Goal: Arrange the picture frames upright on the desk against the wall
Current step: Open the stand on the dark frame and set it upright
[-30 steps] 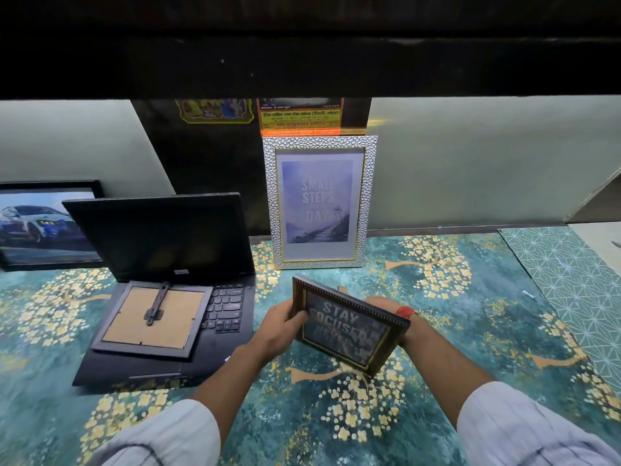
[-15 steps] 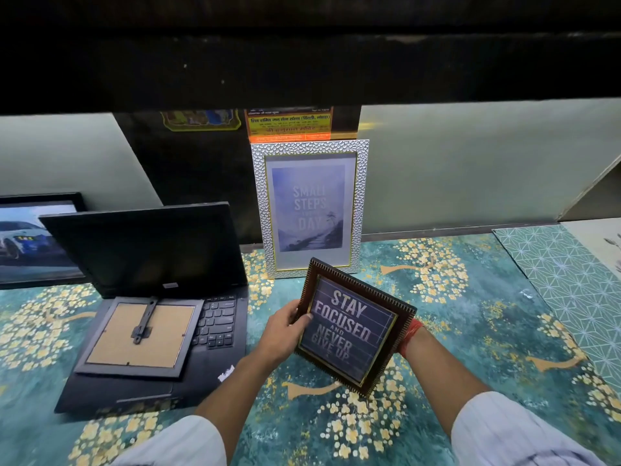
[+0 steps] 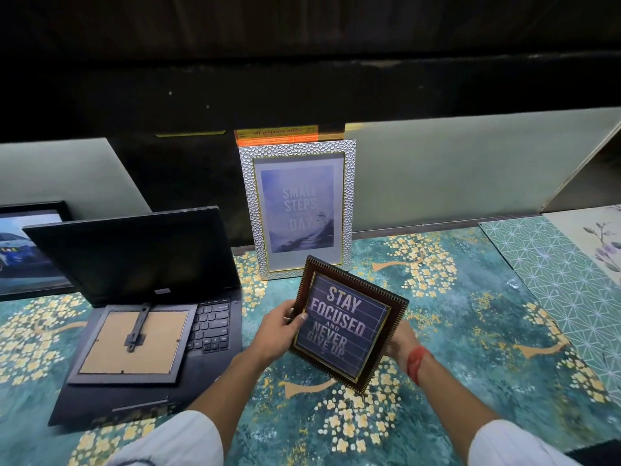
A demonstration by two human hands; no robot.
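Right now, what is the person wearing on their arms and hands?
Both arms have pale, whitish sleeves pushed up near the elbows. The left hand is bare, with no rings visible. The right hand has a red thread band wrapped around the wrist.

From my remote seat I take the open black laptop (image 3: pixel 144 297) as my landmark; its dark screen tilts back and its keyboard shows at the right. It sits on a teal desk covering printed with golden blossom trees (image 3: pixel 453 314), which spreads right and in front of it. Well to the laptop's right lies a pale green mat with a white geometric line pattern (image 3: pixel 557 274). Beyond that mat, at the far right edge, I see a cream sheet with purple flowers (image 3: pixel 601 243). Up behind the laptop's right side, an orange printed card (image 3: pixel 276 135) rests against the dark wall.
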